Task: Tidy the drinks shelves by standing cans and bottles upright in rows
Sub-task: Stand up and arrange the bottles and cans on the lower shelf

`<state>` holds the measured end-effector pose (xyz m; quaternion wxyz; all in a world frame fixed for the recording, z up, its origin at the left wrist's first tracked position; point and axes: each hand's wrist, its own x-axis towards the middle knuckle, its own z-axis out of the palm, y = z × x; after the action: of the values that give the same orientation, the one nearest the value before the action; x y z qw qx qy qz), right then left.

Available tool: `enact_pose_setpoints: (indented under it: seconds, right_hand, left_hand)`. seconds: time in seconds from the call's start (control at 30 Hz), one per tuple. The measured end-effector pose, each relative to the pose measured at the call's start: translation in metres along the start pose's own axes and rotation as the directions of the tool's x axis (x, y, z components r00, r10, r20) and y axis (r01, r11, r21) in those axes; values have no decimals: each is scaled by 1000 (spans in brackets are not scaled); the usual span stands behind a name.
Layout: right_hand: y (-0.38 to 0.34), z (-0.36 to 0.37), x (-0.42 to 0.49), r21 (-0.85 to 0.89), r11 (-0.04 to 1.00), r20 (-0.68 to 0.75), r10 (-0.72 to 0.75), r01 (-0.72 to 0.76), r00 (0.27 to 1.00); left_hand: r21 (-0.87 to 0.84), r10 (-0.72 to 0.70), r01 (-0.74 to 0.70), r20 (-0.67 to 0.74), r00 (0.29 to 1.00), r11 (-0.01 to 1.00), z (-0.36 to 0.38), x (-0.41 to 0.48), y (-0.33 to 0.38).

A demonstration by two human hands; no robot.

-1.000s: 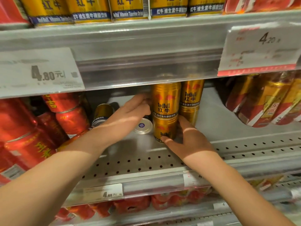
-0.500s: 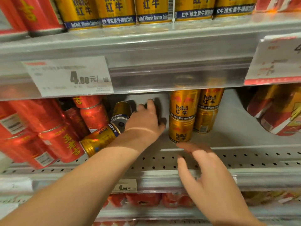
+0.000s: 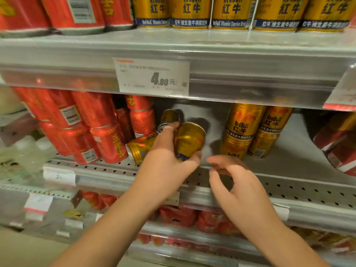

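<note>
My left hand [image 3: 165, 166] grips a gold Red Bull can [image 3: 189, 140], tilted, just above the middle shelf [image 3: 289, 170]. Left of it another gold can [image 3: 141, 148] lies on its side, and a third gold can [image 3: 168, 117] stands or leans behind my fingers. To the right, gold cans stand stacked two high in two columns [image 3: 241, 132] [image 3: 271, 132]. My right hand [image 3: 237, 182] hovers in front of the shelf edge with fingers loosely curled, holding nothing.
Red cans [image 3: 107, 139] crowd the left of the middle shelf, some leaning. Red-and-gold multipacks [image 3: 339, 143] sit at the right. The upper shelf holds red and gold cans [image 3: 190, 12] upright. A 4.80 price tag [image 3: 152, 77] hangs on its edge.
My left hand has taken hold of a gold can from the back of the shelf and lifted it forward, tilted. My right hand left the stacked cans and drew back. The view shifted right.
</note>
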<state>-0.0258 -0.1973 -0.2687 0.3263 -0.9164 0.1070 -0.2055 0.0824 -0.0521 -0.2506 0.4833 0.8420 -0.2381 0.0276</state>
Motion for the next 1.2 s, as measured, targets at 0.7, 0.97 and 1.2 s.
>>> enact_pose_setpoints:
  seconds: [0.7,0.97,1.2]
  right_hand:
    - [-93,109,120,70,697,363,648,-713,669]
    - [-80,87,82,481,654,240,541,-583,806]
    - [-45,49,43,193,932,-69,325,-307,943]
  left_hand:
    - [-230,-10,41,134,991,972,-135,-32,-76]
    - [-306,-20,52,108,994,951,-131,-30,-74]
    - [-346,-11,43,94,996,937,-104,-24,-63]
